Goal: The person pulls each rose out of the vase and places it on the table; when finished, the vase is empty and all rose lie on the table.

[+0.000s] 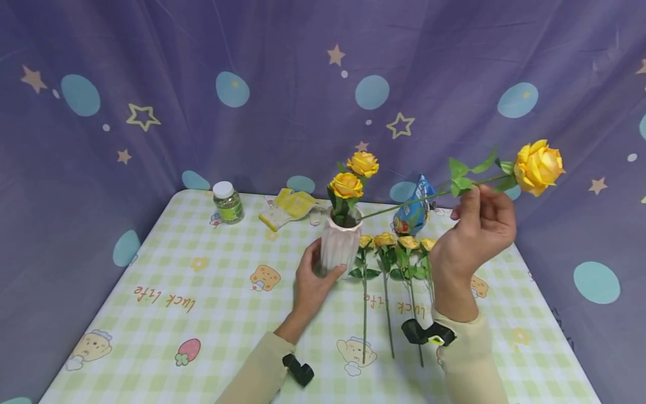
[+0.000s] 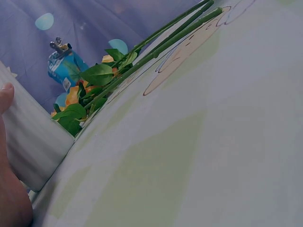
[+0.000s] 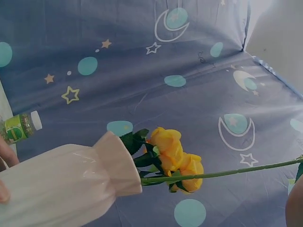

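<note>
My left hand [image 1: 315, 278] grips a white ribbed vase [image 1: 339, 247] around its lower body, thumb across the front. Two yellow roses [image 1: 346, 186] stand in the vase with their blooms above the rim. Up on the right, my right hand [image 1: 474, 230] pinches a long-stemmed yellow rose [image 1: 538, 167] near its leaves, just below the bloom. That stem [image 3: 227, 173] slants down to the left, its lower end at the vase mouth. Several more yellow roses [image 1: 384, 239] lie in a row on the table to the right of the vase, stems toward me.
Behind the lying roses stands a blue bag [image 1: 411, 213] with a binder clip [image 2: 60, 46]. A white-lidded jar [image 1: 228, 203] stands at the back left, and a yellow and white packet or cloth [image 1: 290, 209] lies near the back edge. Checked cloth [image 1: 166, 336] covers the table; a purple curtain [image 1: 282, 33] surrounds it.
</note>
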The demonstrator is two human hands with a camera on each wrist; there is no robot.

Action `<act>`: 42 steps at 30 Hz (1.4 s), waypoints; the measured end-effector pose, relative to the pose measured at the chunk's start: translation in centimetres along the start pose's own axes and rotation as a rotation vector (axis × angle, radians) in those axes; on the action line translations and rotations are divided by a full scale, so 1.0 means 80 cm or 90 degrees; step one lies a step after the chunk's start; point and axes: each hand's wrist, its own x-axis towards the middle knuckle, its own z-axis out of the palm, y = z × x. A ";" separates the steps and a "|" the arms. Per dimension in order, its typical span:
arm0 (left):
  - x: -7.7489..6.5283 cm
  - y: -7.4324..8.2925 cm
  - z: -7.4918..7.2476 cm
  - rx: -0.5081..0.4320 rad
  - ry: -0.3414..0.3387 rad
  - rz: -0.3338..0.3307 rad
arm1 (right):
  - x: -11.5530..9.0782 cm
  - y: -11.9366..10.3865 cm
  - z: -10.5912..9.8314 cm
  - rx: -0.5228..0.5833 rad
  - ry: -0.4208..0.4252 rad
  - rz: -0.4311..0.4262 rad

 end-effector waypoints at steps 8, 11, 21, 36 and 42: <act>0.000 -0.005 0.000 -0.006 0.000 0.009 | 0.009 -0.007 0.000 0.013 0.010 -0.002; 0.000 -0.004 -0.001 0.004 -0.004 0.003 | 0.012 -0.011 0.001 0.018 0.016 -0.002; 0.001 0.000 -0.002 0.011 -0.009 -0.003 | 0.022 -0.018 -0.001 0.030 0.024 -0.001; 0.000 0.003 -0.001 -0.012 -0.001 -0.005 | 0.030 -0.011 -0.033 -0.040 -0.024 0.005; -0.001 0.005 -0.001 -0.003 -0.005 -0.012 | 0.035 -0.004 -0.056 -0.086 -0.066 0.003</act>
